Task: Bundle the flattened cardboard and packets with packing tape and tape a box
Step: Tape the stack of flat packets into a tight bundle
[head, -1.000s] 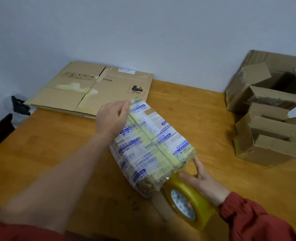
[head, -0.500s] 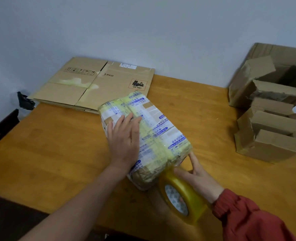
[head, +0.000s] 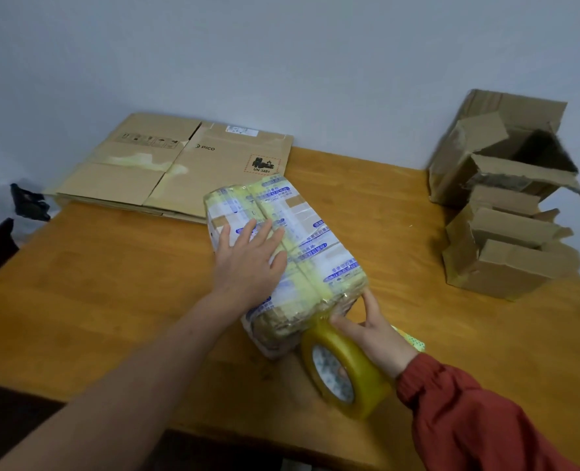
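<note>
Left hand [head: 248, 263] pressed flat on tape-wrapped bundle of packets [head: 316, 253] on wooden surface [head: 111, 283], right hand [head: 377, 334] gripping yellowish packing-tape roll [head: 360, 375] at its near end, flattened brown cardboard [head: 186, 164] behind, two torn open cardboard boxes [head: 499, 263] right, contents unseen.

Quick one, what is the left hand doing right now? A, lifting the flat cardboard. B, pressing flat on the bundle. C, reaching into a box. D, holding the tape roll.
B: the left hand lies with straight fingers on the bundle; the right hand holds the tape roll.
</note>
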